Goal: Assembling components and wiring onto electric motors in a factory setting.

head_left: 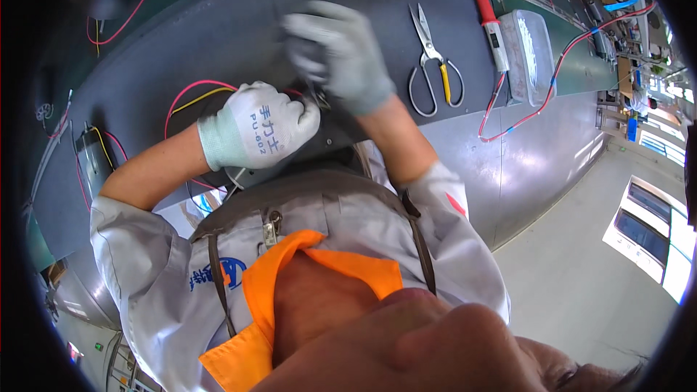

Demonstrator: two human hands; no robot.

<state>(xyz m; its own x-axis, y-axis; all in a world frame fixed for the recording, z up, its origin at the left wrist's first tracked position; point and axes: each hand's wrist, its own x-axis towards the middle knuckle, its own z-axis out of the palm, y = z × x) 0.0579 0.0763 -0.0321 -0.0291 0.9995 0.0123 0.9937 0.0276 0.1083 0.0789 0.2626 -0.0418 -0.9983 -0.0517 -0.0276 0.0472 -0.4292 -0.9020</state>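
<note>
My left hand (265,125), in a white glove, is closed in a fist near the bench's front edge. A red wire (190,91) and a yellow wire (205,96) run into it, and a short red end shows beyond the fingers. Just right of it and farther back is my right hand (347,58), also gloved, its curled fingers smeared by motion. Beneath those fingers a dark thing with a small metal part (318,94) shows, too blurred to name. Scissors (431,58) with one yellow grip lie to the right of my right hand.
A red-handled soldering iron (488,14) lies beside a clear plastic box (528,54) with white contents. Its red cable (555,76) loops over the bench's right side. A metal cylinder (94,152) with wires stands at the left; another red wire (138,9) curves behind it.
</note>
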